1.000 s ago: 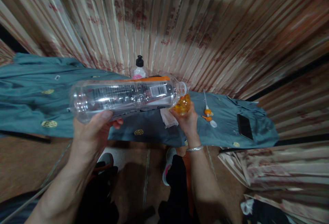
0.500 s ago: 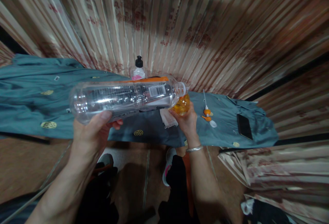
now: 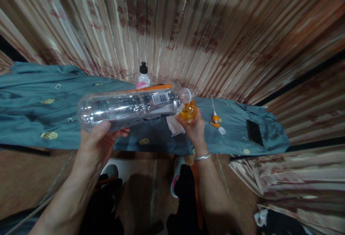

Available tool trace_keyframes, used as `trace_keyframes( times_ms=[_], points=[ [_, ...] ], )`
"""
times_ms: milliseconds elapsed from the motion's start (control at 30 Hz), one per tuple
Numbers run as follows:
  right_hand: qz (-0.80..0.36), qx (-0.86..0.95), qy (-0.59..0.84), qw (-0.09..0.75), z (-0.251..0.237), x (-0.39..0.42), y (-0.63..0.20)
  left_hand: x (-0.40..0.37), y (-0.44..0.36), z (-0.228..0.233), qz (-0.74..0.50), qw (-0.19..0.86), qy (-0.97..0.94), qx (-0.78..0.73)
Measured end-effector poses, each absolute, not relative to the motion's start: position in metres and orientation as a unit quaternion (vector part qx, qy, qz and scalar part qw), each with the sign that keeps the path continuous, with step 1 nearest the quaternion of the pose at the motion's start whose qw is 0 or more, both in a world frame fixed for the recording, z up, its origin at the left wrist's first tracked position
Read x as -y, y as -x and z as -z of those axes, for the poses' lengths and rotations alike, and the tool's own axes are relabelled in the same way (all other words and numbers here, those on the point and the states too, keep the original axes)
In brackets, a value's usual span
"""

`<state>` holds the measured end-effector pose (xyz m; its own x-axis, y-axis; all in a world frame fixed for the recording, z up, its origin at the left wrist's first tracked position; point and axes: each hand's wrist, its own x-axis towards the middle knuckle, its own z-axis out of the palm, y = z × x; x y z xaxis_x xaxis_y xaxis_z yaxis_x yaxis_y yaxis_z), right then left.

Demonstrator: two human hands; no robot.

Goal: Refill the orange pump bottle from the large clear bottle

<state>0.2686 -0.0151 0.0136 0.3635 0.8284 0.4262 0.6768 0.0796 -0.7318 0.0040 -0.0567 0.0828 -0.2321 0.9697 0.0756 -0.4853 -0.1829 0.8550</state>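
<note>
Two hands gripping clear bottle (image 3: 129,107), orange bottle (image 3: 188,111), teal tablecloth (image 3: 32,109), striped curtain (image 3: 188,30)

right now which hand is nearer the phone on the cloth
Right. The right hand holds the small orange bottle just left of the phone; the left hand grips the big clear bottle far left.
</note>
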Motion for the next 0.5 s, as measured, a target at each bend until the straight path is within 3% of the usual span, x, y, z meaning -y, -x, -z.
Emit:
trace_keyframes(
  times_ms=[500],
  points=[
    [-0.068, 0.561, 0.681, 0.466, -0.0127, 0.0144, -0.2688, 0.0563, -0.0101, -0.0822, -0.702, 0.557, -0.248, -0.369]
  ],
)
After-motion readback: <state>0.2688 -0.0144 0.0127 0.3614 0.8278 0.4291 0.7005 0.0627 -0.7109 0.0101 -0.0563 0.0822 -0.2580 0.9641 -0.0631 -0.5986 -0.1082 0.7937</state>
